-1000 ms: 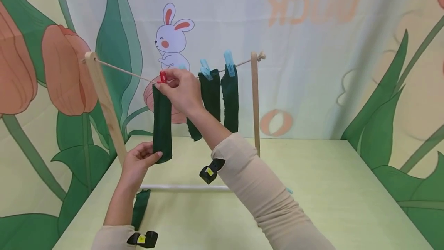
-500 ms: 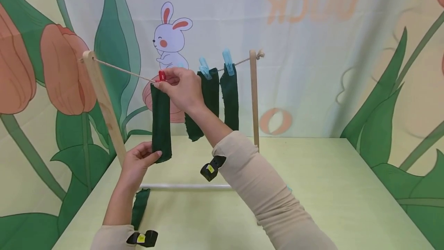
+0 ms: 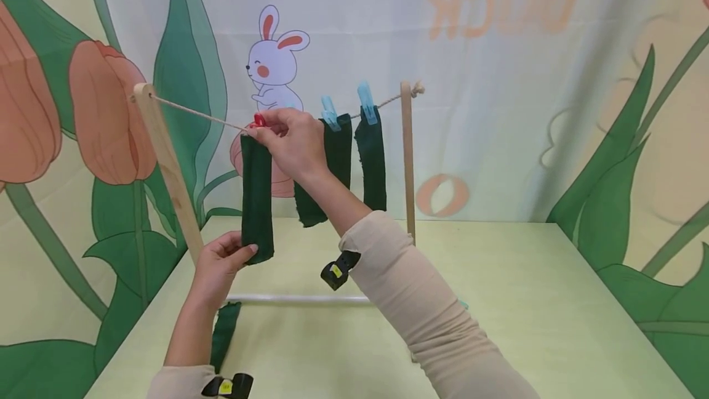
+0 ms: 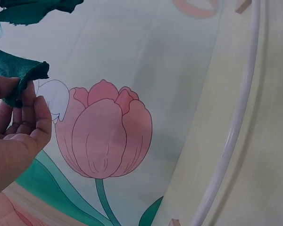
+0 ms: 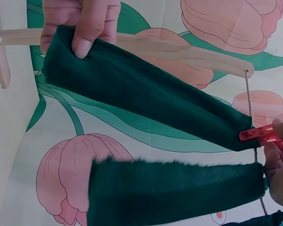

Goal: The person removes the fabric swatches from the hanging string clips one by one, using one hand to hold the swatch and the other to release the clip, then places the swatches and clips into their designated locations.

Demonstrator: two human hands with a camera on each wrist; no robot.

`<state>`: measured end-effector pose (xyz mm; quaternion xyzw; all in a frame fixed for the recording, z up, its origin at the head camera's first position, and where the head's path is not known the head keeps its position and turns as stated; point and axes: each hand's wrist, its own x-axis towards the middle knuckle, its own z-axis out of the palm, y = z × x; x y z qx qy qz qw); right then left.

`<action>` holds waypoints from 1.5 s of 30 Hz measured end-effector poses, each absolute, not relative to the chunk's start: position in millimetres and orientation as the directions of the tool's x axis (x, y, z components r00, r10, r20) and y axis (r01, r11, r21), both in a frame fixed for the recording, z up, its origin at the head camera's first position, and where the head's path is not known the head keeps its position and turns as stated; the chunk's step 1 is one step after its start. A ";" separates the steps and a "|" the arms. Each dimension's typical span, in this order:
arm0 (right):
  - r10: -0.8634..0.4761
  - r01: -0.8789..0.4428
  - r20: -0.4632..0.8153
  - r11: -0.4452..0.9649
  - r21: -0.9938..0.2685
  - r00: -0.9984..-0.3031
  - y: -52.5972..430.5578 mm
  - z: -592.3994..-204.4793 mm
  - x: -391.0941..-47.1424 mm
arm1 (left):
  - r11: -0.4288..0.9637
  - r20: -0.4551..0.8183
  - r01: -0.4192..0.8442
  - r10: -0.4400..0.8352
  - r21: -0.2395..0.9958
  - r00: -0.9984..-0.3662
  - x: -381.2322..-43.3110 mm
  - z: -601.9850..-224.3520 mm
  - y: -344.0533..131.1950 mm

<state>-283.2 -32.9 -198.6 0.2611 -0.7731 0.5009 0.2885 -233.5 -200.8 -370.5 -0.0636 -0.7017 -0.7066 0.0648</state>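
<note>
In the head view, a dark green cloth strip [image 3: 257,202] hangs lengthwise at the thin rope [image 3: 199,114]. My right hand [image 3: 299,143] pinches a red clothespin [image 3: 259,120] at the strip's top edge. The right wrist view shows the red clothespin [image 5: 254,135] with its jaws over the strip's upper end, right at the rope. Down at the lower end, my left hand [image 3: 217,265] holds the strip between thumb and fingers. Behind my right hand and forearm, another green strip [image 5: 179,193] is partly hidden in the head view.
Two green strips [image 3: 373,165] hang further right under light blue clothespins [image 3: 367,103]. Wooden posts [image 3: 173,171] carry the rope at both ends. A white rod [image 3: 299,298] runs low across the frame. One more green strip [image 3: 224,334] lies on the table beside my left forearm.
Both hands stay almost where they were, still on the strip and clothespin. The red clothespin has tipped slightly in my fingers. The rightmost hanging strip has swung a little to the right.
</note>
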 end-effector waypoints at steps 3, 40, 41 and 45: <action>-0.080 -0.718 0.743 0.344 -0.605 -0.665 -30.3 -198.9 -282.8 | -0.028 0.194 0.194 0.006 0.981 -0.981 -232.7 -368.9 -199.4; 0.015 -0.774 0.789 0.179 -0.607 -0.615 22.6 -222.1 -240.0 | -0.228 0.221 0.209 0.026 0.951 -0.975 -191.9 -411.0 -179.3; 0.016 -0.769 0.781 0.161 -0.618 -0.624 24.3 -223.7 -238.3 | -0.230 0.209 0.199 0.021 0.953 -0.978 -190.2 -413.0 -179.0; -0.013 -0.759 0.760 0.067 -0.647 -0.649 29.1 -228.4 -231.3 | -0.210 0.141 0.142 -0.018 0.967 -0.990 -184.4 -416.8 -179.4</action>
